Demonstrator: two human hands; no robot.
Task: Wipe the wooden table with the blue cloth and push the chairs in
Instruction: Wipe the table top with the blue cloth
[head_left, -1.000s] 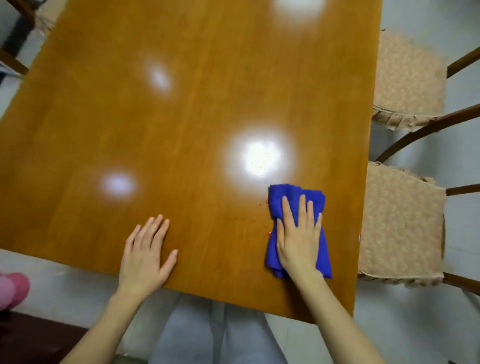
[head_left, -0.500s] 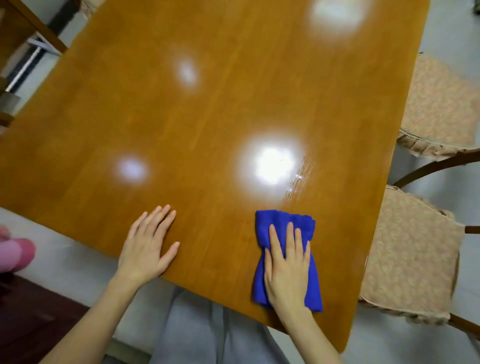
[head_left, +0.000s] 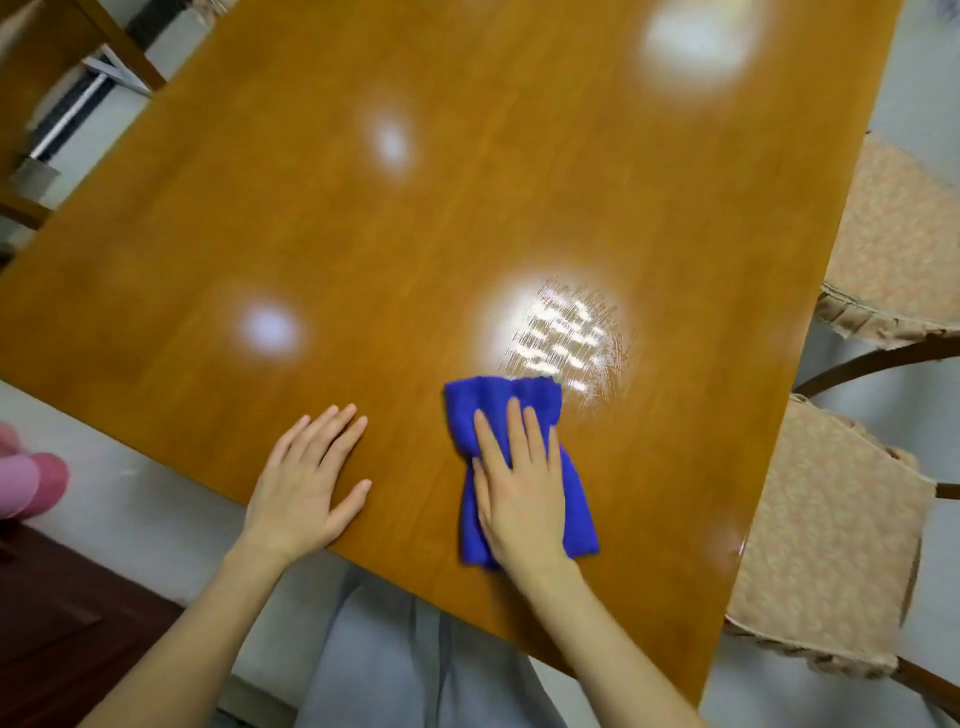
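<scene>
We see the left hand (head_left: 306, 483) lying flat with straight fingers on the wooden surface (head_left: 467, 208) just left of the blue cloth (head_left: 462, 415), the right hand (head_left: 519, 493) pressing open-palmed on that cloth, and cushioned chairs (head_left: 831, 545) right of it.

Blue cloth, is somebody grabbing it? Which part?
Nothing is gripped. The right hand lies flat on the blue cloth, covering its middle and near end, pressing it to the wooden table. The left hand rests flat on bare wood.
</scene>
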